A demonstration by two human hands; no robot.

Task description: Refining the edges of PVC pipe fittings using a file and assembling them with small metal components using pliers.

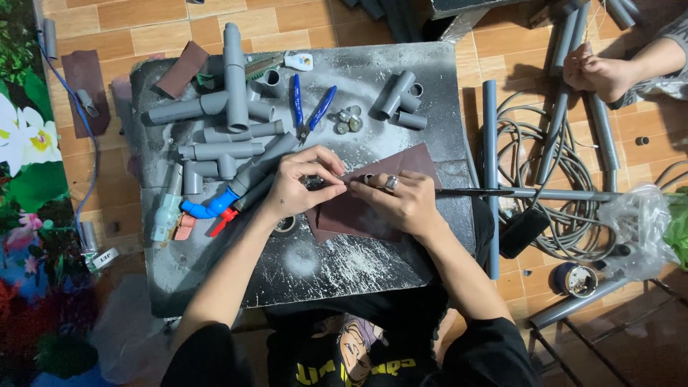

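Sanding a small part, still under way
Left hand (297, 188) and right hand (401, 201) pinch a small part, fingers closed, over brown sandpaper (373, 197); grey pipe fittings (229, 122) lie untouched, far left.

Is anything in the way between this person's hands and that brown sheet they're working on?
Nothing visible. The left hand pinches a small piece at the edge of the brown sandpaper sheet, and the right hand presses flat on the sheet.

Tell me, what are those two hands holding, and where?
Both hands pinch a small dark piece at its ends: left hand, right hand. The piece is too small to name. It sits over brown sandpaper.
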